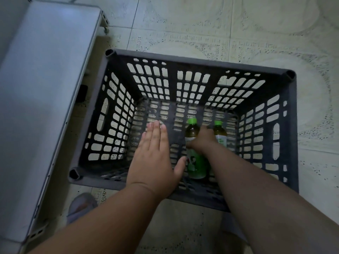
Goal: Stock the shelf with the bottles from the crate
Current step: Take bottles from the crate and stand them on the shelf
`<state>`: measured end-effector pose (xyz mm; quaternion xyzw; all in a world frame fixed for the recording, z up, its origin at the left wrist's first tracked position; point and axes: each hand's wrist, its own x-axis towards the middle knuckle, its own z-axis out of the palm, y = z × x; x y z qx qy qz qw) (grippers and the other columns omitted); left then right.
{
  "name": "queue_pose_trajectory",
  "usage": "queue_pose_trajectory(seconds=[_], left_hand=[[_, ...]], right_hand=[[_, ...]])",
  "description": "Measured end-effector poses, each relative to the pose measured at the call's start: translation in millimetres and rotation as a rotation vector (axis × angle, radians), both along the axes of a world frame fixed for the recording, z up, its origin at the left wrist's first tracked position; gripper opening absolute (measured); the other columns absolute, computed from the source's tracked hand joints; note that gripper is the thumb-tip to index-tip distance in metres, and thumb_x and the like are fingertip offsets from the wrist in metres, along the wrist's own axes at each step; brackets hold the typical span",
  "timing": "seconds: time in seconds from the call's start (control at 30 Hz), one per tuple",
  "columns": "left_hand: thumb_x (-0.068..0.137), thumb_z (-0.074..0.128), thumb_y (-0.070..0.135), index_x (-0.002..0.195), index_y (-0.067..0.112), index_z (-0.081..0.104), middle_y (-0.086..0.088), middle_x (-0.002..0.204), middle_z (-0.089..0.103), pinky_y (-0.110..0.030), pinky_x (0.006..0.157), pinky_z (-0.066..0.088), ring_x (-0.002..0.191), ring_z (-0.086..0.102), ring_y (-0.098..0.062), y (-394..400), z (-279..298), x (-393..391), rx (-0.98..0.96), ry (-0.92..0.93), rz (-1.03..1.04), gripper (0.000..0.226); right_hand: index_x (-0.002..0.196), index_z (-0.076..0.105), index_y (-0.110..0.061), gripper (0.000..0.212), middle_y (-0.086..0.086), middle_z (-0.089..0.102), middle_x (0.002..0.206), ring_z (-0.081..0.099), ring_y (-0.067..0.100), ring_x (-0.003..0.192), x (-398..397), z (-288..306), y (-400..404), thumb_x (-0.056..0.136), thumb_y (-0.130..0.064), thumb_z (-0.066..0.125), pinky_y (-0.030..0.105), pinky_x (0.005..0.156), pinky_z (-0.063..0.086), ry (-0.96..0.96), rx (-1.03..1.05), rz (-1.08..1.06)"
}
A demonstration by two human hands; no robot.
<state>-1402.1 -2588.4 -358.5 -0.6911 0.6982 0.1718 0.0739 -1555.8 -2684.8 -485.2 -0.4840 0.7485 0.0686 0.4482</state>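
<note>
A dark grey slatted crate [201,61] stands on the tiled floor below me. Two bottles with green caps lie on its bottom at the right. The nearer bottle [195,162] has a green label and holds dark liquid. My right hand [201,142] reaches down into the crate and is closed around its middle. The second bottle [220,132] lies just right of that hand, partly hidden by it. My left hand [156,154] hovers flat inside the crate to the left of the bottles, fingers extended and holding nothing. The white shelf [42,88] runs along the left side.
The shelf's top board lies close against the crate's left wall, with a shelf foot [105,24] at its far corner. My slippered foot [80,206] stands near the crate's front left corner. Pale patterned floor tiles spread beyond and to the right of the crate.
</note>
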Motion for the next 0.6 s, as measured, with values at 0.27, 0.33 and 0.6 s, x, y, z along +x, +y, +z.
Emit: queue_pose_trajectory(seconds=[0.27, 0.33, 0.6], left_hand=[[0.094, 0.025, 0.069, 0.156, 0.007, -0.011, -0.013, 0.165, -0.015, -0.033, 0.118, -0.014, 0.151, -0.016, -0.021, 3.4, 16.8, 2.2, -0.005, 0.032, 0.115, 0.095], [0.094, 0.032, 0.068, 0.157, 0.009, -0.006, -0.010, 0.167, -0.007, -0.033, 0.122, -0.007, 0.152, -0.010, -0.018, 9.9, 32.1, 9.9, -0.026, 0.130, 0.178, 0.094], [0.076, 0.077, 0.055, 0.150, 0.025, 0.036, 0.014, 0.138, 0.046, -0.018, 0.095, 0.035, 0.119, 0.038, 0.002, 61.9, 172.4, 93.0, -0.328, 0.545, 0.303, 0.090]], right_hand=[[0.122, 0.045, -0.028, 0.068, -0.007, 0.058, 0.104, 0.061, 0.020, 0.101, 5.8, 128.8, 8.9, 0.070, -0.021, 0.088, 0.037, 0.082, 0.051, -0.409, -0.292, -0.071], [0.117, 0.047, -0.031, 0.063, -0.006, 0.061, 0.106, 0.064, 0.018, 0.098, 14.3, 167.2, 15.8, 0.070, -0.030, 0.089, 0.040, 0.082, 0.055, -0.497, -0.356, -0.073], [0.120, 0.049, -0.031, 0.065, -0.012, 0.063, 0.107, 0.063, 0.005, 0.094, 93.6, 314.2, 72.2, 0.070, -0.042, 0.088, 0.027, 0.075, 0.052, -0.697, -0.670, 0.026]])
